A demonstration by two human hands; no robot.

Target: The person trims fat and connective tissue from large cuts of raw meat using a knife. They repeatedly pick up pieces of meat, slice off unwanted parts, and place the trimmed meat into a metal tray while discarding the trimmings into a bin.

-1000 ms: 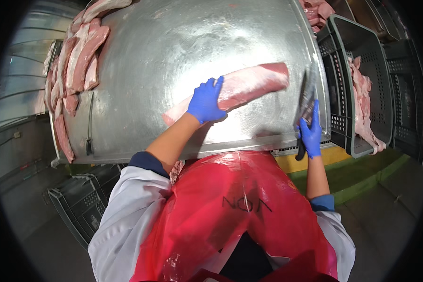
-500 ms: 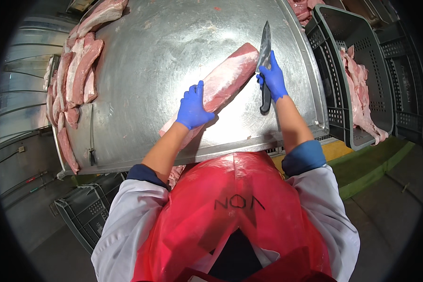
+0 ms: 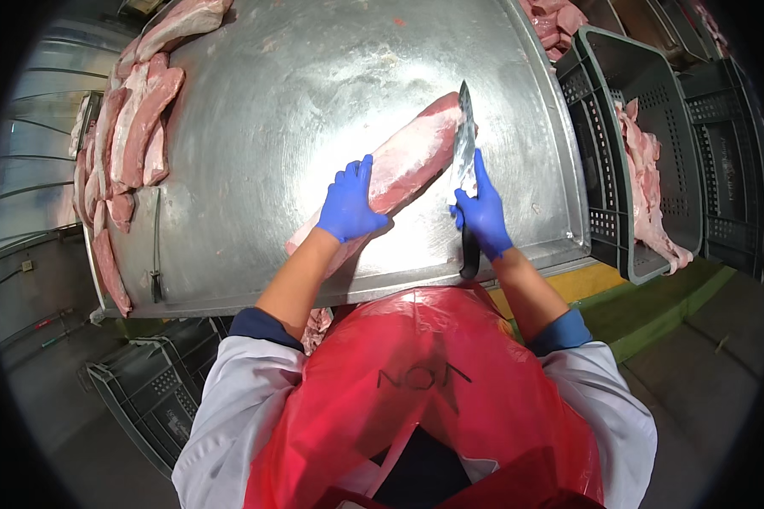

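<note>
A long pale-pink pork loin (image 3: 416, 148) lies slantwise on the metal table, its far end pointing up to the right. My left hand (image 3: 348, 202), in a blue glove, grips its near part from above, thumb spread to the right. In my right hand (image 3: 484, 216), also gloved in blue, is a knife (image 3: 465, 144) with a black handle. Its blade points away from me and overlaps the right side of the loin's far end; whether it cuts into the meat I cannot tell. The loin's near end is partly hidden by my left hand and forearm.
Several meat strips (image 3: 136, 127) lie along the left side of the metal table (image 3: 255, 110), near a thin steel rod with a dark end (image 3: 155, 246). To the right, a grey crate (image 3: 603, 182) holds trimmings (image 3: 641, 174). Another crate (image 3: 144, 390) is low at left.
My right hand has drawn the knife toward me, and its blade now overlaps the loin's far end instead of standing beyond it. My left hand keeps its hold.
</note>
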